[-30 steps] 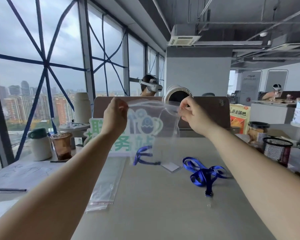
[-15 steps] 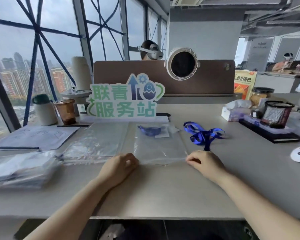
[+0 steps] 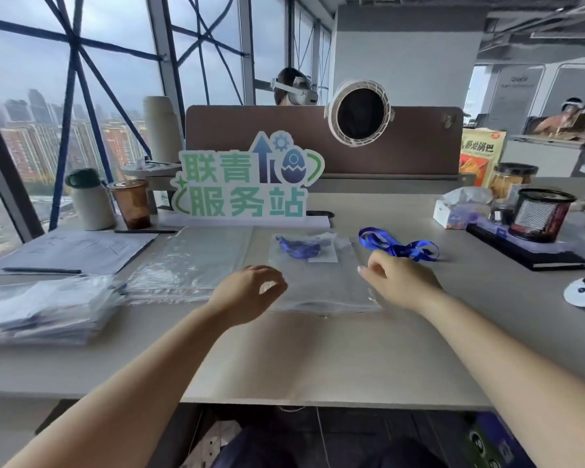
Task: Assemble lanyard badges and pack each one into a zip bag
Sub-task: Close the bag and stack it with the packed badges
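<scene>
My left hand (image 3: 247,292) and right hand (image 3: 399,282) hover empty, loosely curled, over the clear plastic zip bag (image 3: 321,292) at 12 o'clock. It already holds a blue lanyard badge (image 3: 299,248). The loose blue ribbon lanyard (image 3: 399,246) at 1 o'clock is not yet packed.

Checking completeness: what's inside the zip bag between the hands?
In the zip bag, at its far end: a bunched blue lanyard and a white card. The lanyard covers part of the card; no clip shows.
</scene>
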A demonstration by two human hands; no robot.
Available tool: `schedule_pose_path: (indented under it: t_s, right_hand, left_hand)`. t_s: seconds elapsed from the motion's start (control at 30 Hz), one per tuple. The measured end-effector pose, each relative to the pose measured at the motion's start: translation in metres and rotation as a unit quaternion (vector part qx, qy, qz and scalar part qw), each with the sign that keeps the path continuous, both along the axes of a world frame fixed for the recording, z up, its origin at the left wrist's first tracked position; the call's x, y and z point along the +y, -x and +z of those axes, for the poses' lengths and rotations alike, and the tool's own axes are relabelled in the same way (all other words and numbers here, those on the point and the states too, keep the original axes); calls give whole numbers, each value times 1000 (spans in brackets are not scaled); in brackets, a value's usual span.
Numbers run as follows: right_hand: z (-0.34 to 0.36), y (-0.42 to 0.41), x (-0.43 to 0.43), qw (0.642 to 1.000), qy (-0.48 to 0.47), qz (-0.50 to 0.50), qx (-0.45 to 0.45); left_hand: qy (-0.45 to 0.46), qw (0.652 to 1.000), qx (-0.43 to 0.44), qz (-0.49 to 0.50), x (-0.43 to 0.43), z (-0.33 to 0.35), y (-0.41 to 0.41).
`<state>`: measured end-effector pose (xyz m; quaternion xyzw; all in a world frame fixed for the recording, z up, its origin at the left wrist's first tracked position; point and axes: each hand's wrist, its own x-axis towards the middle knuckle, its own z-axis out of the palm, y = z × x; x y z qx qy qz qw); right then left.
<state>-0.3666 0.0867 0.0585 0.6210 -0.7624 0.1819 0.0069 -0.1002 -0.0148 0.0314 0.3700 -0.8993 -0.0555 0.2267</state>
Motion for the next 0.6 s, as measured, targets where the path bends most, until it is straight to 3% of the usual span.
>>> schedule_pose_path:
  t_s: [0.1,0.17,0.23,0.3,0.43,0.6]
  right_hand:
    - [-8,-6,-26,993,-108,28,-48]
    - [-24,-10,-36,976,-208,62,14]
    - [-37,-9,-38,959,-268,70,54]
    - [-37,-5,-41,958,-274,61,62]
    - [-18,-2,-71,987,-143,54,46]
    - [-29,2,-116,985,-150,82,26]
  left_hand:
    - [-59,991,-124,11,-6,2,21]
    - [-79,961,-266,4,-9,-7,29]
    - [-87,939,-331,3,-12,-15,31]
    - [-97,952,-290,11,-16,-9,32]
    - [-61,981,-180,33,-38,10,48]
    - [-73,980,-183,39,-76,-3,80]
